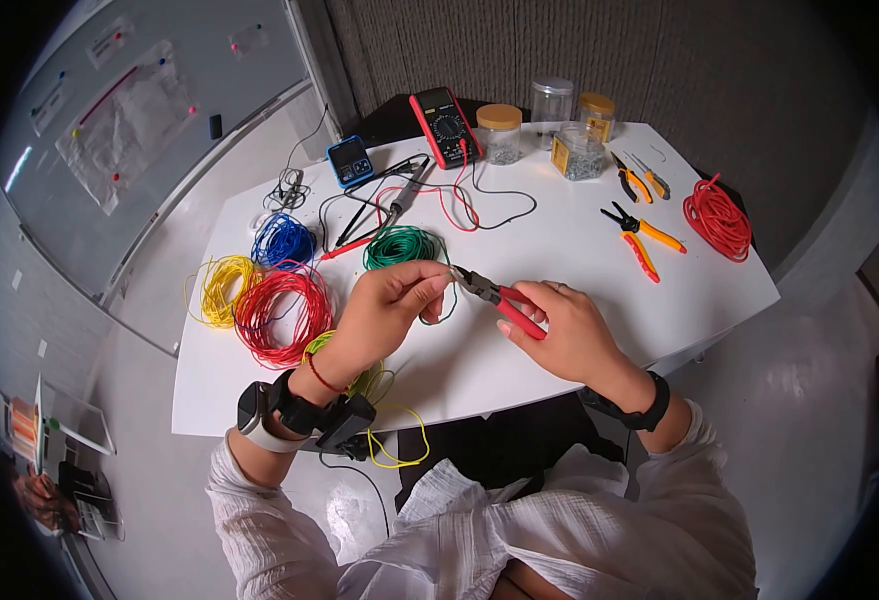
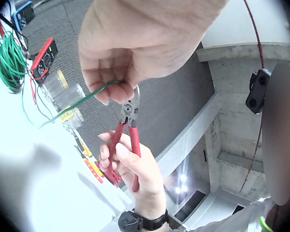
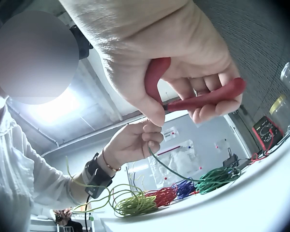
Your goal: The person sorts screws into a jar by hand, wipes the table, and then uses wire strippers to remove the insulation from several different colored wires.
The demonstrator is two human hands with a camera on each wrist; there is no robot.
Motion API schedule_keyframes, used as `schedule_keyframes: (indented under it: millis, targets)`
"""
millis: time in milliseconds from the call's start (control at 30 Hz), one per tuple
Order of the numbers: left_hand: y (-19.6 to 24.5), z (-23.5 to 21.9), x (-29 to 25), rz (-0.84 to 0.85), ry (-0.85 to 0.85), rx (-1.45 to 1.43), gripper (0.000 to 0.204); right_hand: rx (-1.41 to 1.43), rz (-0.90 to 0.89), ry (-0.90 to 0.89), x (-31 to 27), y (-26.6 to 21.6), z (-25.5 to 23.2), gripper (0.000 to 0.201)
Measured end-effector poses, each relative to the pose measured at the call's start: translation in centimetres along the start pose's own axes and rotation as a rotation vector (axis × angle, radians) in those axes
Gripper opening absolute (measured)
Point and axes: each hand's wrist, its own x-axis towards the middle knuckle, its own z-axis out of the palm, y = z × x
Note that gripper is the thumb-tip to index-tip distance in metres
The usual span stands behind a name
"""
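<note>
The left hand (image 1: 389, 307) pinches a green wire (image 2: 82, 100) between thumb and fingers, and the wire runs back to a green coil (image 1: 402, 247) on the table. In the right hand (image 1: 571, 335) are red-handled pliers (image 1: 525, 312), fingers and thumb round the handles. Their metal head (image 2: 129, 110) lies right by the left fingertips in the left wrist view. The right wrist view shows the handles (image 3: 205, 99) spread apart in the palm, with the plier head hidden there. Whether the jaws touch the wire, I cannot tell.
Blue (image 1: 283, 241), yellow (image 1: 227, 290) and red (image 1: 284, 318) wire coils lie left. A multimeter (image 1: 445, 127), a blue-framed device (image 1: 349, 161) and jars (image 1: 500, 134) stand behind. Orange-handled tools (image 1: 643, 240) and another red coil (image 1: 716, 219) lie right.
</note>
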Motion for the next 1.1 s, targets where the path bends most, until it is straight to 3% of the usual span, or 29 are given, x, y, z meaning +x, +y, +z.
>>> schedule_keyframes:
  millis: [433,733,833,900,933,967,1100]
  targets:
    - [0.3,0.0,-0.1,-0.022,-0.039,-0.004,0.018,0.032,-0.049,0.030,-0.1,0.0,0.1,0.019]
    - [-0.1,-0.9,0.2,-0.036,-0.004,-0.039,0.020,0.006,0.058,0.068,0.2,0.3,-0.2,0.023]
    - [0.2,-2.0,0.1,-0.011,0.066,0.196,0.023,-0.001,0.158,0.016,0.1,1.4,-0.9,0.026]
    - [0.4,-3.6,-0.1,0.022,0.136,0.398,0.030,0.137,0.213,-0.002,-0.5,1.7,-1.1,0.027]
    - [0.3,-4.3,-0.4,0.100,0.190,0.400,0.038,0.139,0.238,-0.052,-0.8,1.7,-1.4,0.027]
    - [1.1,-4.7,-1.0,-0.014,0.227,0.375,0.044,0.144,0.233,-0.070,-1.1,2.0,-1.5,0.027]
    - [-0.4,-7.5,-3.3,0.132,0.473,0.400,0.050,0.243,0.285,-0.079,-2.5,3.4,-1.5,0.026]
